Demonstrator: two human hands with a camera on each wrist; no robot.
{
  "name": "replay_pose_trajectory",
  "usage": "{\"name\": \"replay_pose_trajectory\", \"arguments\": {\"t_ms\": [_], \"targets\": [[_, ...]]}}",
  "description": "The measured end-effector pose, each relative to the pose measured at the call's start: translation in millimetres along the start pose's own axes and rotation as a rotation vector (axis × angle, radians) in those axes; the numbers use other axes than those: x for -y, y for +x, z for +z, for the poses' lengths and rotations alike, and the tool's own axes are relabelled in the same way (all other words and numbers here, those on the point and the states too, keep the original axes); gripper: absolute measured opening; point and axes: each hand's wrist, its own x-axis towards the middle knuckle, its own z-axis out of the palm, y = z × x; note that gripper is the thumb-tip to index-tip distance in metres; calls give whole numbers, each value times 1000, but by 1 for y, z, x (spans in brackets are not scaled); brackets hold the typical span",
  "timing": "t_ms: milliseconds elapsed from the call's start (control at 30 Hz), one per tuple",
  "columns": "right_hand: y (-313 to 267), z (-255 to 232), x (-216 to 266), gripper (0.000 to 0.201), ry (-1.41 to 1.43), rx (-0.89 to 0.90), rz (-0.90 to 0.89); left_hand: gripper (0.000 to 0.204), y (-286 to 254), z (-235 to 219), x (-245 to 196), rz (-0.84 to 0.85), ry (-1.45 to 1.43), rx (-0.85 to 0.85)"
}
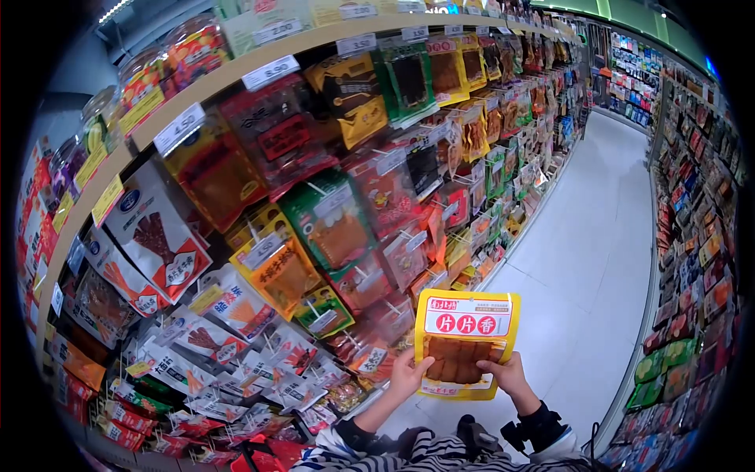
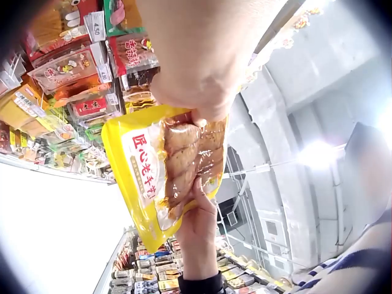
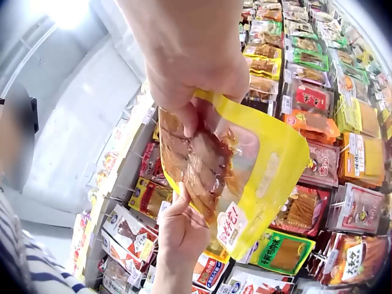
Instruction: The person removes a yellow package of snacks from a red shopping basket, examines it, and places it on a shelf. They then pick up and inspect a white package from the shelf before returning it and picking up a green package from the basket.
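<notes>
Out in front of the person's body, both hands hold a yellow snack pouch (image 1: 465, 324) upright, its printed front towards the head camera. Through its clear window show brown, glossy slices. The left hand (image 1: 406, 376) grips the lower left edge, thumb laid on the front. At the lower right edge, the right hand (image 1: 510, 376) pinches the pouch the same way, thumb over the window. In the left wrist view the pouch (image 2: 147, 177) is seen at an angle, with the fingers behind it partly hidden. The right wrist view shows the pouch's yellow margin (image 3: 269, 165) close up.
A tall shelf on the left is hung with many snack packets (image 1: 338, 220) on hooks with price tags (image 1: 179, 128). Jars (image 1: 195, 51) stand on top. A pale tiled aisle (image 1: 590, 212) runs ahead, bordered on the right by another packed shelf (image 1: 700, 212).
</notes>
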Motion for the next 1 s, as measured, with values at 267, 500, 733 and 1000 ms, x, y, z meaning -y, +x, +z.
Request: {"name": "replay_pose_trajectory", "arguments": {"t_ms": [267, 500, 733, 1000], "targets": [[44, -52, 0, 17, 119, -8, -3, 22, 53, 45, 7, -57, -49, 20], [100, -82, 6, 17, 210, -22, -23, 24, 118, 69, 16, -53, -29, 53], [187, -117, 20, 13, 137, -19, 26, 31, 210, 88, 33, -15, -81, 112], [265, -145, 35, 14, 120, 38, 24, 34, 287, 101, 49, -30, -178, 171]]}}
